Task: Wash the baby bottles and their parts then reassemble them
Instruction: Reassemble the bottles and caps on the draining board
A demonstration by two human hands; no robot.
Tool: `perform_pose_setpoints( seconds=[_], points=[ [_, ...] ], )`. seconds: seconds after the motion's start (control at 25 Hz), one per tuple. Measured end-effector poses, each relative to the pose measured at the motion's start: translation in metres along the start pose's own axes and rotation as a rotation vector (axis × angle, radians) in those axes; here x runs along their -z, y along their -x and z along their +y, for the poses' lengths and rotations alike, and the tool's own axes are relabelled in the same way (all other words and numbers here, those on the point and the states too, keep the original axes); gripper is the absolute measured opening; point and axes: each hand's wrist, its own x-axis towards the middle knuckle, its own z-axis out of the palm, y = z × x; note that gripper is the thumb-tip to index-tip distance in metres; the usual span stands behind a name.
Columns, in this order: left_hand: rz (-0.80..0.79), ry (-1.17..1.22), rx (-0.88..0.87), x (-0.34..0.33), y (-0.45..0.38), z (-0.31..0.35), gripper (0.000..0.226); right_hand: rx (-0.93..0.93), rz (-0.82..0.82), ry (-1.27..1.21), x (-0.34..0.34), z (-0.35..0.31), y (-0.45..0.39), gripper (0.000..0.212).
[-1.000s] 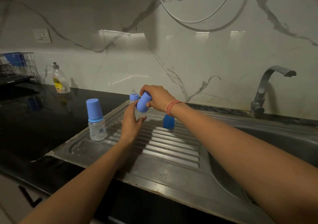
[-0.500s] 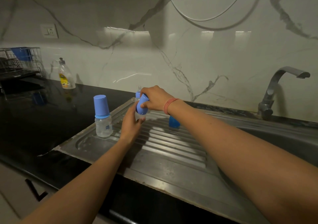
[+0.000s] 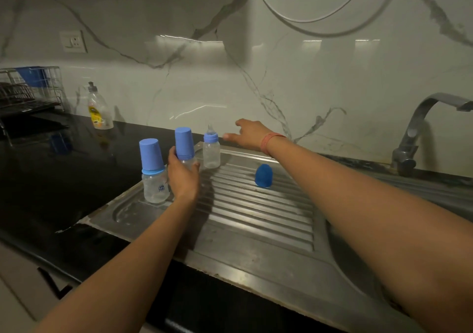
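Head view, single: looks forward and down, near, over drainboard [image 3: 256, 217] toward marble backsplash [image 3: 307, 89].

The left hand [image 3: 183, 176] hides the held bottle's [image 3: 184, 144] body; the tap's [image 3: 419, 128] spout is cut off.

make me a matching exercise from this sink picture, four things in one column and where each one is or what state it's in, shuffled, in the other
Things:
1. Loose cap
2. Uncapped bottle
3. Soap bottle
4. Middle bottle

States:
A. On the black counter by the wall
B. Held by the left hand
C. Alone on the drainboard ridges
D. Teat showing, just beyond the right hand

Pairs: 1-C, 2-D, 3-A, 4-B
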Motion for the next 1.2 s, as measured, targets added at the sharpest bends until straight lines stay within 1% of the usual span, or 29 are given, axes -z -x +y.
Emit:
perform_pose_setpoints(
  seconds=[0.08,0.28,0.4,0.48,0.56,0.64,0.72,0.8,0.88,1.08,1.2],
  points=[
    [0.004,-0.032,0.013,-0.003,-0.001,-0.001,0.073,-0.055,-0.022,0.008,0.000,0.026,0.005,0.074],
    [-0.003,-0.132,0.043,-0.007,0.009,0.001,0.090,-0.099,-0.077,0.095,-0.008,0.063,0.024,0.068],
    [-0.005,-0.094,0.064,-0.007,0.028,0.015,0.093,-0.102,-0.096,0.130,-0.021,0.073,0.032,0.070],
    [0.016,-0.042,0.056,-0.012,0.050,0.023,0.089,-0.109,-0.103,0.140,-0.028,0.077,0.036,0.066],
    [0.011,0.016,0.031,-0.016,0.066,0.029,0.078,-0.106,-0.098,0.127,-0.035,0.079,0.040,0.062],
    [-0.060,0.045,0.004,-0.025,0.068,0.034,0.062,-0.091,-0.079,0.119,-0.042,0.081,0.043,0.059],
    [-0.132,0.023,-0.012,-0.037,0.062,0.039,0.055,-0.071,-0.056,0.122,-0.046,0.081,0.044,0.056],
    [-0.163,-0.002,0.009,-0.052,0.052,0.042,0.059,-0.051,-0.026,0.120,-0.049,0.082,0.042,0.054],
    [-0.150,-0.032,0.056,-0.068,0.040,0.040,0.068,-0.041,-0.013,0.120,-0.052,0.084,0.037,0.053],
    [-0.040,-0.109,0.094,-0.096,0.005,0.029,0.090,0.003,0.028,0.075,-0.052,0.090,0.025,0.047],
    [-0.007,-0.105,0.123,-0.109,-0.016,0.023,0.096,0.027,0.059,-0.005,-0.048,0.092,0.018,0.051]
  ],
)
